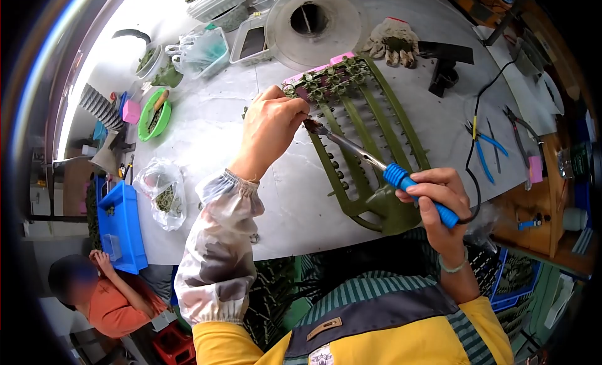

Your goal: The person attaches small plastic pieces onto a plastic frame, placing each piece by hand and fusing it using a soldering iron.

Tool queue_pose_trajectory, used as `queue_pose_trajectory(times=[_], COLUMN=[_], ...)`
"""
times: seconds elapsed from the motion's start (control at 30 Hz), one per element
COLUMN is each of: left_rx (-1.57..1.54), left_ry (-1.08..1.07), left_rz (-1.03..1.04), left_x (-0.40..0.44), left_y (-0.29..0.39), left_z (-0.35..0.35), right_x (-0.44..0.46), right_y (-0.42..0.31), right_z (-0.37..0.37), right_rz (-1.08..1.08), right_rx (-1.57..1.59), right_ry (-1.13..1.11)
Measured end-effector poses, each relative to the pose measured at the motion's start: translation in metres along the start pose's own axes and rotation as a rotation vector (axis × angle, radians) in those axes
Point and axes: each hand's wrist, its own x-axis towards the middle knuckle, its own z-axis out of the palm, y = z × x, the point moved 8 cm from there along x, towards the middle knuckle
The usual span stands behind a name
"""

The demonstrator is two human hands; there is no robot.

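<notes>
My right hand [442, 202] grips the blue handle of a soldering iron [396, 175], whose metal shaft points up and left. The iron's dark tip is at the left edge of an olive-green slotted plastic frame [394, 213] with small studs along its bars. Close by the tip, my left hand [268, 130] is closed in a pinch. What its fingertips hold, if anything, is too small to make out. Several small green pieces [335, 81] cover the far end of the frame, over a pink block [340, 58].
A round clear container [282, 26] and a work glove [392, 39] lie beyond the frame. Leftward are a green bowl [162, 123] and a plastic bag [162, 189]. Blue-handled pliers [483, 155] and the iron's cable [471, 145] lie right. A person in orange [116, 305] sits at left.
</notes>
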Motion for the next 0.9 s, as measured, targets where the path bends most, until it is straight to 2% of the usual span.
queue_pose_trajectory(times=[0.13, 0.23, 0.33, 0.37, 0.47, 0.53, 0.57, 0.63, 0.7, 0.73, 0.8, 0.9], left_rx=[-0.001, -0.175, -0.248, -0.272, -0.458, -0.745, -0.993, -1.298, -1.402, -1.511, -1.775, -2.041], left_ry=[-0.023, 0.129, 0.275, 0.278, 0.109, -0.064, -0.153, -0.393, -0.562, -0.556, -0.334, 0.032], left_rz=[-0.011, -0.065, -0.494, -0.557, -0.693, -0.770, -0.855, -0.914, -0.951, -0.980, -1.186, -1.284], left_x=[-0.001, -0.003, -0.051, -0.069, -0.107, -0.135, -0.144, -0.165, -0.161, -0.161, -0.171, -0.159], left_y=[0.000, 0.000, -0.034, -0.041, -0.031, -0.013, 0.010, 0.052, 0.100, 0.118, 0.136, 0.152], left_z=[-0.002, -0.034, -0.064, -0.069, -0.068, -0.040, -0.025, 0.011, 0.030, 0.041, 0.076, 0.100], right_x=[-0.005, -0.008, -0.007, -0.004, 0.010, 0.026, 0.041, 0.072, 0.098, 0.107, 0.122, 0.135], right_y=[-0.004, -0.006, -0.006, -0.005, 0.009, 0.033, 0.045, 0.069, 0.099, 0.113, 0.137, 0.159], right_z=[-0.011, -0.021, -0.049, -0.066, -0.135, -0.188, -0.209, -0.241, -0.264, -0.269, -0.272, -0.260], right_rz=[0.069, 0.060, 0.042, 0.053, 0.064, 0.078, 0.066, 0.109, 0.180, 0.216, 0.296, 0.414], right_rx=[0.056, 0.076, 0.099, 0.133, 0.259, 0.271, 0.310, 0.307, 0.347, 0.364, 0.404, 0.494], right_ry=[0.000, 0.017, 0.146, 0.216, 0.504, 0.689, 0.669, 0.639, 0.626, 0.612, 0.572, 0.478])
